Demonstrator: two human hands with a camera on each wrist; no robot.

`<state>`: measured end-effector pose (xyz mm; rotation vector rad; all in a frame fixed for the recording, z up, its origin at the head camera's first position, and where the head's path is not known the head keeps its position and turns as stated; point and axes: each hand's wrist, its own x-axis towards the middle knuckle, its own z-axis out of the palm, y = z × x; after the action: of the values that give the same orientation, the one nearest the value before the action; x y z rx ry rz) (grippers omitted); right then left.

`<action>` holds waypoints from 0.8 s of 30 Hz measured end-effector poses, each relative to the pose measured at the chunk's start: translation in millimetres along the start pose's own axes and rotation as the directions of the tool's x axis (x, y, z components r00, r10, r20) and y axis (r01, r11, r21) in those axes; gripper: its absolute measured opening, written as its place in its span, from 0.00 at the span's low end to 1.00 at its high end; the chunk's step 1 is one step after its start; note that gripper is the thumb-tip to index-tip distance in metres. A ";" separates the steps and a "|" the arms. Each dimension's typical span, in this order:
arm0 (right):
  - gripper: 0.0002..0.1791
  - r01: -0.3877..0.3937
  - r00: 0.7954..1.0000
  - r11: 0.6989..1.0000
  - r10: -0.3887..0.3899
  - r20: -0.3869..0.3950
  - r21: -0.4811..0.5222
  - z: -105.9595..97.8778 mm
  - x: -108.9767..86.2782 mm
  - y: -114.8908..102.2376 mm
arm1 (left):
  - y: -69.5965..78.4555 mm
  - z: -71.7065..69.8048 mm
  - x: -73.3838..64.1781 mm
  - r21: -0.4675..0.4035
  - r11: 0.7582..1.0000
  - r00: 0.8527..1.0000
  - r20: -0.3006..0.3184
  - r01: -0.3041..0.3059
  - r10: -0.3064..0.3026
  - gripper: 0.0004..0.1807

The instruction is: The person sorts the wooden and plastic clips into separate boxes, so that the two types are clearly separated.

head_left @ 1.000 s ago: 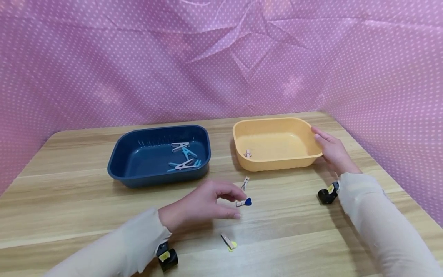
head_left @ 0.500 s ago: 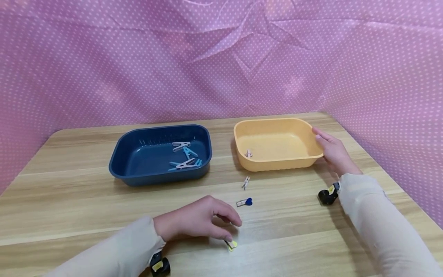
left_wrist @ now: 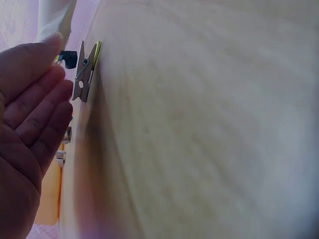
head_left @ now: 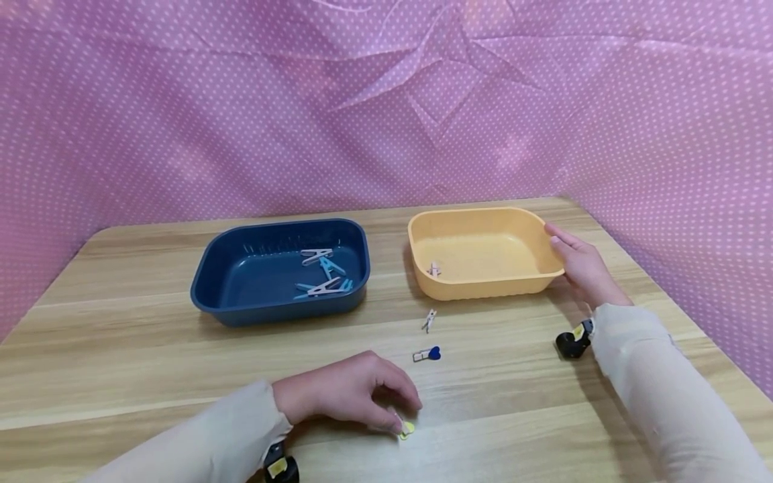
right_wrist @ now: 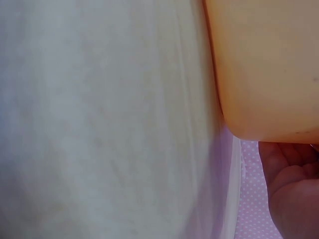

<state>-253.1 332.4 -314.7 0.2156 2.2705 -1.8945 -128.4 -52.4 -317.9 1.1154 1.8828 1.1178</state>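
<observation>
My left hand (head_left: 353, 392) is low over the table's near part, thumb and fingers about a small wooden clothespin (left_wrist: 85, 72) with a yellow heart (head_left: 408, 427). In the left wrist view the clothespin stands just past the fingertips, with the hand's fingers loosely bent. At the right end of the yellow bin (head_left: 492, 288), my right hand (head_left: 582, 268) holds the rim; the right wrist view has its fingers against the end wall. Farther out lie a clothespin with a dark blue heart (head_left: 434, 353) and another small clothespin (head_left: 429, 320).
A dark blue bin (head_left: 272, 314) stands at the back left, with several white and light blue clothespins (head_left: 329, 267) in its right part. One small clothespin (head_left: 434, 270) is inside the yellow bin. A pink dotted cloth (head_left: 386, 121) hangs behind the wooden table (head_left: 121, 349).
My left hand has moved from beside the blue-heart clothespin toward me, down to the yellow-heart one. The right hand stays at the yellow bin.
</observation>
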 end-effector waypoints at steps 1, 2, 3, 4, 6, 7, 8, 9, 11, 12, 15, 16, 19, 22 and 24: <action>0.31 0.001 1.000 1.000 -0.001 -0.001 0.001 0.0 -0.3 0.1 | -0.5 0.3 0.0 0.004 1.000 1.000 0.003 0.005 -0.005 0.15; 0.31 0.003 1.000 1.000 -0.003 -0.002 0.001 0.0 -0.5 0.1 | -0.9 0.5 0.1 0.008 1.000 1.000 0.006 0.010 -0.010 0.15; 0.31 0.004 1.000 1.000 -0.004 -0.003 0.002 0.0 -0.7 0.2 | -1.5 0.7 0.1 0.013 1.000 1.000 0.008 0.014 -0.014 0.14; 0.31 0.005 1.000 1.000 -0.005 -0.004 0.002 0.0 -0.8 0.3 | -2.0 0.8 0.1 0.015 1.000 1.000 0.010 0.019 -0.019 0.14; 0.31 0.003 1.000 1.000 -0.003 -0.006 0.006 -0.1 -0.8 0.2 | -2.6 1.0 0.5 0.020 0.999 1.000 0.012 0.027 -0.027 0.13; 0.31 0.002 1.000 1.000 -0.002 -0.008 0.007 -0.2 -0.7 0.2 | -3.1 1.1 0.7 0.027 0.999 1.000 0.013 0.024 -0.025 0.13; 0.31 0.000 1.000 1.000 0.000 -0.010 0.010 -0.3 -0.6 0.2 | -3.7 1.0 1.0 0.025 0.999 1.000 0.015 0.024 -0.025 0.12; 0.31 -0.002 1.000 1.000 0.002 -0.011 0.013 -0.3 -0.4 0.2 | -4.2 1.1 1.3 0.025 0.999 1.000 0.017 0.022 -0.022 0.12; 0.31 -0.005 1.000 1.000 0.005 -0.015 0.014 -0.4 -0.1 0.3 | -5.1 1.1 2.1 0.019 1.000 1.000 0.022 0.018 -0.018 0.11; 0.31 -0.006 1.000 1.000 0.007 -0.015 0.017 -0.3 0.1 0.4 | -5.8 1.2 2.5 0.015 1.000 1.000 0.025 0.017 -0.017 0.11; 0.31 -0.010 1.000 1.000 0.010 -0.016 0.020 -0.2 0.6 0.8 | -7.5 2.1 3.5 0.018 1.000 0.999 0.031 0.008 -0.009 0.11; 0.31 -0.012 1.000 1.000 0.012 -0.016 0.021 -0.1 0.7 1.0 | -8.2 2.5 3.7 0.021 1.000 0.999 0.032 0.006 -0.007 0.11; 0.31 -0.017 1.000 0.999 0.018 -0.016 0.028 -0.1 1.3 1.5 | -9.7 4.1 4.2 0.035 0.999 0.999 0.033 0.001 -0.002 0.11; 0.31 -0.020 1.000 0.999 0.020 -0.017 0.033 0.0 1.8 2.2 | -10.7 5.2 4.0 0.036 0.999 1.000 0.030 0.002 -0.003 0.10; 0.31 -0.017 1.000 0.999 0.017 -0.019 0.032 0.0 2.0 2.6 | -11.0 5.5 3.6 0.029 1.000 1.000 0.026 0.004 -0.004 0.10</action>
<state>-254.4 332.9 -317.6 0.2573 2.2449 -1.9291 -128.8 -50.3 -330.5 1.1362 1.8854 1.0721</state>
